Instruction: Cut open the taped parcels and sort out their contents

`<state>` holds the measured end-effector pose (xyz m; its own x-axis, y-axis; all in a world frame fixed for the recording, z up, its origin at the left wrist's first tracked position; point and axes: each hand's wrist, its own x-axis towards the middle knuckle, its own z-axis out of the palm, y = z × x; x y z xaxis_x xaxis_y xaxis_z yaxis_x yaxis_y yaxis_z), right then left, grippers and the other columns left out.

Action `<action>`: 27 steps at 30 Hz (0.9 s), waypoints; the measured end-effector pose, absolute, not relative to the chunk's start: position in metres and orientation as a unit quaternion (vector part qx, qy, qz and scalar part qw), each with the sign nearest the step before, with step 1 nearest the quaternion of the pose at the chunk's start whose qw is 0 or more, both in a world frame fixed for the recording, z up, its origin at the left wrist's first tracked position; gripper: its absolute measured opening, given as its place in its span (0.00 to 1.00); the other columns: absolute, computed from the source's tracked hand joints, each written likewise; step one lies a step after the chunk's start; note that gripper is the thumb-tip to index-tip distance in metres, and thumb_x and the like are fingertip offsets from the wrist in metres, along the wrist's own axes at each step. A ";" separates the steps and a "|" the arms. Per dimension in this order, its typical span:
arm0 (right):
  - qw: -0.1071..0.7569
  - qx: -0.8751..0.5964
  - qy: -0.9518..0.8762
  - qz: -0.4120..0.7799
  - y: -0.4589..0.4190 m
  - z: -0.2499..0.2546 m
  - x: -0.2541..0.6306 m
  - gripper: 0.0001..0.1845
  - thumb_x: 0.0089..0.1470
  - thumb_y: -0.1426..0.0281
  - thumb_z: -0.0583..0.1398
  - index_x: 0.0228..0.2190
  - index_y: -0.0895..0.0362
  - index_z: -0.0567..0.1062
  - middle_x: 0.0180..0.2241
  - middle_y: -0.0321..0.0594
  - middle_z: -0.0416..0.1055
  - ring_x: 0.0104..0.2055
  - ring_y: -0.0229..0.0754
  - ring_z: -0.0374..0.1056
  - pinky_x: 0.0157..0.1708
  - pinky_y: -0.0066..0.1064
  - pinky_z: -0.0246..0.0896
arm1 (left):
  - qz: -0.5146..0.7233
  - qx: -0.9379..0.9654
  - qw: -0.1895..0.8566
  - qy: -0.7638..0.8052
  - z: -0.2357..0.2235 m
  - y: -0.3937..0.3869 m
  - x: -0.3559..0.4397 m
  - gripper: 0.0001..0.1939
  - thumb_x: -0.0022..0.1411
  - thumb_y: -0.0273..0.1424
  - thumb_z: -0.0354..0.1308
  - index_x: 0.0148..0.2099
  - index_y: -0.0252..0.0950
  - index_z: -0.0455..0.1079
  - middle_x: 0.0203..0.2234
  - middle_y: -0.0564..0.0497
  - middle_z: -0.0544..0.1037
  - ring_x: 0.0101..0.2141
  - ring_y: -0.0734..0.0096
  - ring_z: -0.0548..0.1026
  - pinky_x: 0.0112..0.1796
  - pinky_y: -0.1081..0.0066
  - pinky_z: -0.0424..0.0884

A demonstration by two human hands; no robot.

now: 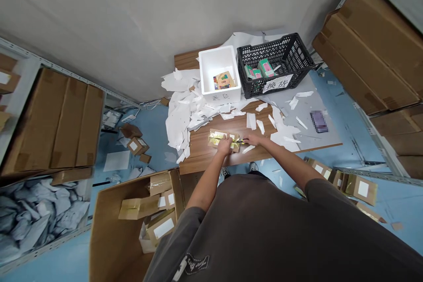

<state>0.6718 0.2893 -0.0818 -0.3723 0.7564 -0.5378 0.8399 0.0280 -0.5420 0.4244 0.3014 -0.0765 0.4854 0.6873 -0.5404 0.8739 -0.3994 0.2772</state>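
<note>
A small cardboard box wrapped in shiny yellow tape lies flat near the front edge of the wooden table. My left hand grips it from above, fingers bent over its middle. From the right, my right hand is closed round a yellow and black box cutter, whose tip reaches the taped top of the box. The blade itself is too small to make out. Torn white paper scraps lie just beyond my right hand.
Behind the box stand a white foam box holding a colourful package and a black crate with green-pink boxes. Crumpled white paper covers the table's left. A phone-like purple object lies right. A large carton of parcels stands lower left.
</note>
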 end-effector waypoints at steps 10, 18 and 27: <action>0.107 0.529 0.733 -0.413 0.292 -0.071 0.668 0.28 0.73 0.49 0.57 0.40 0.57 0.87 0.39 0.51 0.84 0.38 0.51 0.76 0.39 0.33 0.63 | -0.170 0.813 0.287 0.478 -0.085 0.300 0.422 0.39 0.43 0.26 0.84 0.57 0.35 0.74 0.78 0.31 0.54 0.77 0.37 0.54 0.71 0.56 0.58; 0.174 0.497 0.763 -0.376 0.263 -0.078 0.672 0.22 0.69 0.52 0.60 0.39 0.54 0.88 0.42 0.52 0.85 0.45 0.56 0.79 0.43 0.36 0.65 | -0.107 0.808 0.322 0.481 -0.088 0.301 0.416 0.36 0.41 0.23 0.82 0.54 0.36 0.74 0.76 0.33 0.60 0.77 0.41 0.54 0.72 0.55 0.57; 0.061 0.621 0.666 -0.408 0.238 -0.073 0.703 0.31 0.75 0.47 0.49 0.44 0.52 0.85 0.46 0.47 0.84 0.48 0.55 0.77 0.46 0.35 0.65 | -0.054 0.804 0.302 0.509 -0.076 0.301 0.411 0.40 0.60 0.30 0.74 0.72 0.41 0.67 0.72 0.39 0.68 0.72 0.51 0.64 0.70 0.58 0.61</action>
<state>0.7027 0.2378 -0.0732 -0.2212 0.7777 -0.5884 0.8773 -0.1048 -0.4684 0.4109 0.3007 -0.0759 0.4760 0.7858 -0.3949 0.8513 -0.2991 0.4310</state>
